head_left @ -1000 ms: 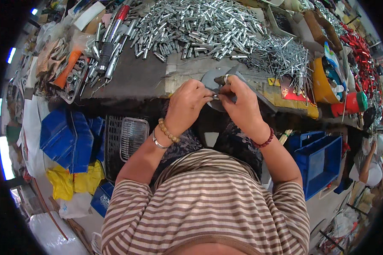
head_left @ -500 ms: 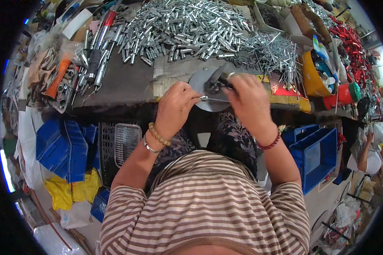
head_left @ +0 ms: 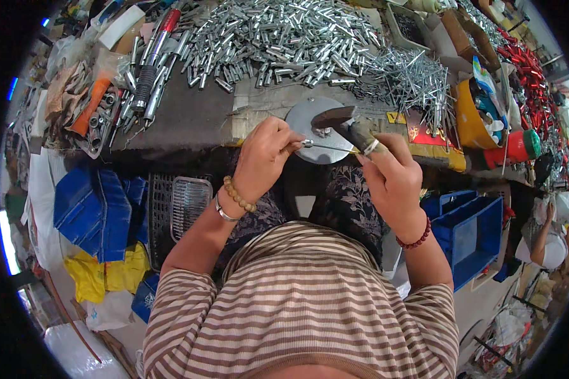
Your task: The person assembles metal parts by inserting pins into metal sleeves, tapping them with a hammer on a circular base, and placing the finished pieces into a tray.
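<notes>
Between the closed fingertips of my left hand [head_left: 262, 151] is a small silver metal sleeve [head_left: 307, 143]. A thin metal rod [head_left: 332, 148] runs from the sleeve toward my right hand [head_left: 395, 180]. My right hand is closed around the handle of a hammer [head_left: 335, 117], whose dark head hangs over a round grey metal plate [head_left: 302, 114] at the bench edge. The rod's right end meets the fingers of my right hand; whether they pinch it too cannot be made out.
A large heap of silver metal sleeves [head_left: 278, 41] covers the back of the bench, with thin rods [head_left: 417, 82] piled to its right. A yellow container [head_left: 477, 120] stands at right, tools [head_left: 145, 88] lie at left. Blue crates [head_left: 474, 237] sit below the bench.
My right hand has moved slightly right and down, and the hammer head has tilted into clearer view above the plate. My left hand stays nearly in place, holding the sleeve.
</notes>
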Motion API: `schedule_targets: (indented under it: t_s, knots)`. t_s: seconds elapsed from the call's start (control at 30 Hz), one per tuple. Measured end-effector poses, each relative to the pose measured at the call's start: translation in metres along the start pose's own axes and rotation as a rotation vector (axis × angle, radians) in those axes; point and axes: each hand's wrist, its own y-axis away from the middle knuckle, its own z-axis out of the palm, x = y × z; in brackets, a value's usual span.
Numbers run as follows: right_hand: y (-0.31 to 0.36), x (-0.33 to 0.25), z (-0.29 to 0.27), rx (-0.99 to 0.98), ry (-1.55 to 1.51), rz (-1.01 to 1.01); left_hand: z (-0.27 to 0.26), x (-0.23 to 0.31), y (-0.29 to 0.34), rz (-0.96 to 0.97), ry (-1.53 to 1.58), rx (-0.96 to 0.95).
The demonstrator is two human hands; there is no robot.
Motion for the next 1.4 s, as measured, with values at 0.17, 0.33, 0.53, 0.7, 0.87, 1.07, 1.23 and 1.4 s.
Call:
schedule_targets:
  t_s: [0.17, 0.33, 0.53, 0.7, 0.87, 1.07, 1.23, 1.4]
  knots:
    - [0.002, 0.001, 0.000, -0.224, 0.178, -0.039, 0.001, 0.000, -0.003, 0.005, 0.014, 0.008]
    - [-0.004, -0.015, -0.009, -0.005, 0.040, 0.012, 0.000, 0.000, -0.002, 0.001, 0.042, 0.004]
    - [0.017, 0.007, 0.012, -0.137, 0.088, 0.031, 0.002, -0.004, -0.001, 0.010, 0.029, 0.019]
    - [-0.006, 0.011, 0.011, -0.202, -0.023, 0.225, -0.003, 0.001, 0.000, 0.004, 0.018, 0.011]
    - [-0.009, 0.009, 0.019, -0.145, 0.315, -0.033, -0.002, 0.001, 0.003, -0.021, 0.004, 0.013]
    - [0.024, -0.002, 0.037, -0.172, 0.034, 0.177, -0.001, 0.010, 0.002, 0.033, -0.065, 0.136]
    - [0.027, -0.010, 0.042, -0.505, -0.507, 0.667, 0.013, 0.029, 0.032, -0.368, 0.292, 0.177]
    - [0.035, -0.026, 0.055, -0.517, -0.803, 0.855, 0.016, 0.030, 0.043, -0.692, 0.852, 0.078]
